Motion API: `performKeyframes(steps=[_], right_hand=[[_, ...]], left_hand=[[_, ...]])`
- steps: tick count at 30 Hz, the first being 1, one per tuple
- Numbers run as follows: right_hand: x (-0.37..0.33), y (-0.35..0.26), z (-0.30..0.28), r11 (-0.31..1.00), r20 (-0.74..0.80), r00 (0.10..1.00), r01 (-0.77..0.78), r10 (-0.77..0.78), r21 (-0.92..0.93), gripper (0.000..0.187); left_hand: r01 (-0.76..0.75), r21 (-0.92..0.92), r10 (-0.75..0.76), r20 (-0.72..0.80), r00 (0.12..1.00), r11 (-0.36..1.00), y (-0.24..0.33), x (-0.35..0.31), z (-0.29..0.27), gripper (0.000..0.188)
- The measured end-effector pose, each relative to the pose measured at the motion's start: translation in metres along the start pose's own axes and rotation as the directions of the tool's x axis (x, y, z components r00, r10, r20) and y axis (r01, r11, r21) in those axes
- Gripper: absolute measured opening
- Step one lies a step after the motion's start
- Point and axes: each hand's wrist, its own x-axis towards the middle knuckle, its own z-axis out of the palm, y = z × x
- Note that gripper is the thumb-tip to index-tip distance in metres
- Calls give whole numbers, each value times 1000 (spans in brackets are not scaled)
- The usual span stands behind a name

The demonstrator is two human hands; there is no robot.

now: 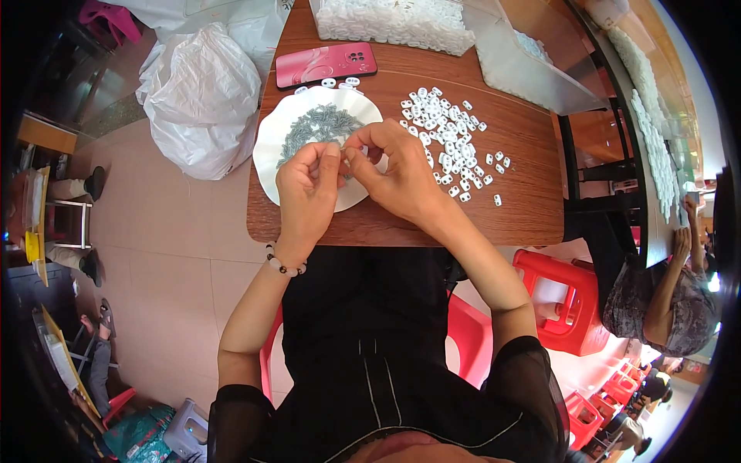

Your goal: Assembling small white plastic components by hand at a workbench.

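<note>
Both my hands meet over the near right part of a white scalloped plate (267,147). A heap of small grey-green, rod-like pieces (312,123) lies on the plate. My left hand (307,174), with a beaded bracelet (287,270) at its wrist, pinches with thumb and forefinger. Close beside it, my right hand (397,170) pinches too, its fingertips nearly touching the left ones. Whatever sits between the fingertips is too small and hidden to name. Right of my right hand, many small white oval pieces with two dark holes (455,139) lie scattered on the brown table (525,220).
A pink phone (326,65) lies behind the plate, with a few white pieces beside it. Clear bins of white pieces (394,27) stand at the back. A white sack (202,100) rests left of the table. Red stools (563,301) and a seated person (664,301) are at right.
</note>
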Motion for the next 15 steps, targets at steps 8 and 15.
performKeyframes(steps=[8, 15], right_hand=[[5, 9, -7, 869, 20, 908, 407, -419, -282, 19], [9, 4, -11, 831, 34, 875, 470, -483, -299, 21]], left_hand=[[259, -347, -206, 183, 961, 901, 8, 6, -10, 18], [223, -319, -197, 112, 974, 921, 16, 4, -8, 11]])
